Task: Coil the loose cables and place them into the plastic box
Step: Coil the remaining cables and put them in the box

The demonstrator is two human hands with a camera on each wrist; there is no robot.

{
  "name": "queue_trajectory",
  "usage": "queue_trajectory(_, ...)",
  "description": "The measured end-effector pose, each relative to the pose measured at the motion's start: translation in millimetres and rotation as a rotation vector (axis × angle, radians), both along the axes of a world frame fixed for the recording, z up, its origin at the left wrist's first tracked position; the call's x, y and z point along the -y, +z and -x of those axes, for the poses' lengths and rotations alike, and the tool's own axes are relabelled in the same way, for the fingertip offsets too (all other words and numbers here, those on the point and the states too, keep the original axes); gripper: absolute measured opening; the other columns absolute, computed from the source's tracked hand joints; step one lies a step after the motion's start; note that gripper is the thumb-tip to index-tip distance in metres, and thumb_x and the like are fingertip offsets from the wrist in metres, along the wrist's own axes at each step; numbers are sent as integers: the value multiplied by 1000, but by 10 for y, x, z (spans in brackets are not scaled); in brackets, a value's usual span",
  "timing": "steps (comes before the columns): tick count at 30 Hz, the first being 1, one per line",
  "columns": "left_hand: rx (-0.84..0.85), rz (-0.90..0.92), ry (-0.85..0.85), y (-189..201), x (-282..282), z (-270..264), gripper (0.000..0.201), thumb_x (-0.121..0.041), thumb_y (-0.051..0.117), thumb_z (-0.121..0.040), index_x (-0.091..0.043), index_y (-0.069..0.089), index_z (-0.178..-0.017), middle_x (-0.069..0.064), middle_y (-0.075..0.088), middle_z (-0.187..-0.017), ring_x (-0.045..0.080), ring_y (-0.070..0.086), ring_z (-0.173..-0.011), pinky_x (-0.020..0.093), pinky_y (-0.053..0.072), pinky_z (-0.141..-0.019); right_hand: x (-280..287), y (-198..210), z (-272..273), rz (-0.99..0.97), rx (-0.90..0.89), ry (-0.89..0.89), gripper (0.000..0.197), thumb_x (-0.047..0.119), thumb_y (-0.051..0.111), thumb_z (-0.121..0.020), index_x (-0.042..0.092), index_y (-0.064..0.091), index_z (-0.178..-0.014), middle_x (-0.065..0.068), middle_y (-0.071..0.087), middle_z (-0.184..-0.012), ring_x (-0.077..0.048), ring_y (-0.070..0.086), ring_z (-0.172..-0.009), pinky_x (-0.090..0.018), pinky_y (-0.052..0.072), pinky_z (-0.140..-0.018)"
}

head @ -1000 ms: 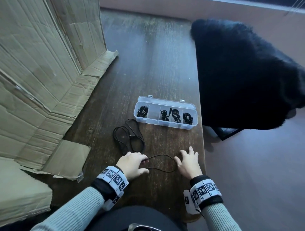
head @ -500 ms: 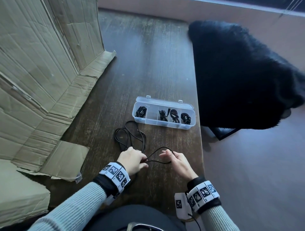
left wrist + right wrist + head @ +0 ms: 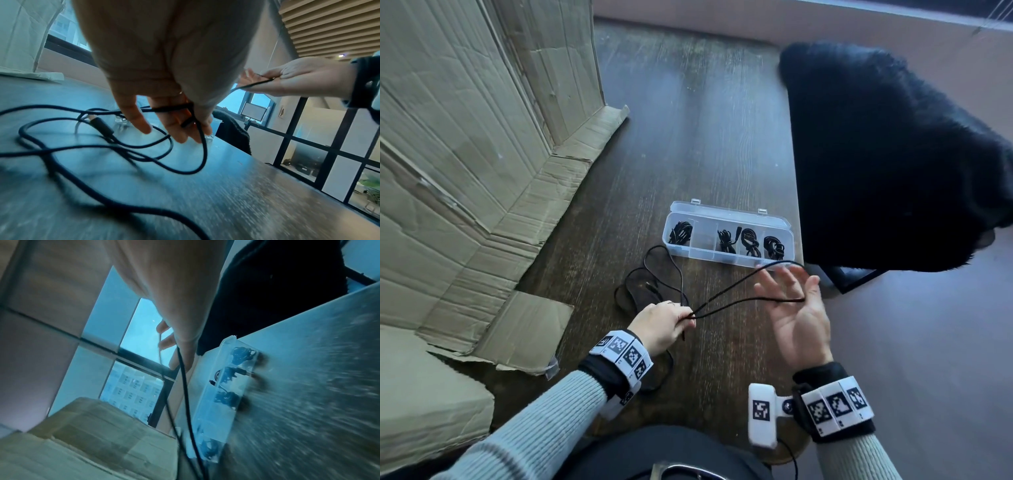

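A thin black cable [image 3: 680, 277] lies in loose loops on the dark wooden table [image 3: 688, 137], just in front of the clear plastic box [image 3: 726, 259]. The box stands open, with several coiled black cables [image 3: 750, 240] in its compartments. My left hand [image 3: 664, 322] grips the cable [image 3: 204, 151] between curled fingers, low over the table. My right hand [image 3: 794, 308] is raised palm up near the box's front right corner, fingers straight and spread. A stretched loop of the cable runs from the left hand round those fingers. The box [image 3: 226, 386] also shows in the right wrist view.
Flattened cardboard boxes [image 3: 465, 154] stand along the table's left side. A black fluffy chair [image 3: 876, 154] stands close against the table's right edge, beside the box. Bare floor lies to the right.
My right hand has lifted off the table, turned palm up and moved right towards the box, drawing a cable loop long and taut. The left hand keeps its grip and has barely moved.
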State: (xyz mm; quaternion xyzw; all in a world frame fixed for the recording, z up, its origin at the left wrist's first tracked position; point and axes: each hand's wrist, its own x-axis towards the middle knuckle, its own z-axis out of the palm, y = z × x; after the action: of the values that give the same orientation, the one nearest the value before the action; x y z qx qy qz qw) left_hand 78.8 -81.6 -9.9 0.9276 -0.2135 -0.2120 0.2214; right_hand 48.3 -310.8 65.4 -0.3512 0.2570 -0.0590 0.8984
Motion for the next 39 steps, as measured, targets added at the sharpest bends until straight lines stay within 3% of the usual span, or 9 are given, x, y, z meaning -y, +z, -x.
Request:
queue_trajectory(4, 52, -70, 23, -72, -155, -47, 24, -38, 43, -99, -31, 63, -111, -10, 64, -106, 13, 54, -105, 31, 44, -85, 266, 220, -95, -152, 100, -213, 34, 43, 31, -100, 20, 52, -87, -13, 61, -131, -30, 62, -117, -49, 49, -98)
queue_trajectory(7, 121, -74, 54, -75, -252, -140, 24, -39, 47, -97, -31, 63, -113, -10, 63, -101, 12, 53, -101, 32, 48, -84, 426, 306, -102, -194, 163, -255, 38, 43, 30, -100, 23, 48, -74, 0, 68, -101, -17, 69, -92, -39, 52, -88)
queue_trajectory(11, 116, 348, 220, 3, -354, -301, 46, -15, 74, -81, -30, 63, -123, -12, 61, -104, -1, 59, -84, 18, 50, -81, 500, 289, -113, 107, 47, -254, 40, 46, 34, -101, 23, 39, -69, 7, 31, -59, -9, 26, -50, -20, 29, -46)
queue_trajectory(14, 34, 526, 317, 270, -448, -371, 44, -13, 80, -74, -35, 68, -110, -12, 69, -99, 3, 58, -52, 20, 52, -61, 641, 197, -132, 512, -40, -191, 19, 30, 48, -100, 22, 41, -84, 5, 41, -60, -6, 32, -46, -19, 29, -42)
queue_trajectory(19, 247, 272, 273, 631, -526, -384, 13, -46, 72, -78, -42, 74, -91, -21, 73, -85, 1, 68, -76, 25, 54, -68, 636, 49, -31, 1211, -201, 252, 31, 27, 62, -92, 24, 50, -121, -7, 62, -105, -20, 63, -93, -44, 53, -81)
queue_trajectory(23, 512, 263, 146, 924, -396, -325, 29, -64, 54, -79, -45, 73, -92, -22, 71, -79, -8, 59, -66, 12, 44, -59, 240, 167, -4, 1856, -45, 483, 63, 28, 66, -82, 20, 43, -141, -3, 34, -152, -21, 30, -141, -62, 23, -111)
queue_trajectory(29, 546, 449, 43, 1203, -177, -326, 22, -55, 62, -80, -40, 74, -92, -20, 71, -75, -6, 55, -60, 20, 45, -71, -473, 516, 2, 1168, 183, 986, 57, 30, 43, -81, 31, 46, -139, 20, 39, -148, 7, 22, -140, -44, -15, -115)
queue_trajectory(34, 231, 825, 104, 1336, -115, -362, 20, -21, 74, -79, -10, 72, -96, -5, 72, -80, 4, 68, -70, 19, 54, -70, -482, 420, -66, 1235, 219, 671, 24, 31, 44, -101, 27, 57, -82, 15, 61, -73, -2, 55, -69, -34, 42, -81)
queue_trajectory(39, 352, 624, -59, 911, -280, -477, 33, -35, 49, -97, -8, 68, -90, -20, 58, -68, -6, 52, -60, 23, 47, -68, -73, 635, -137, 1052, 263, 183, 24, 24, 44, -101, 22, 54, -79, 14, 49, -64, -1, 44, -58, -18, 41, -58)
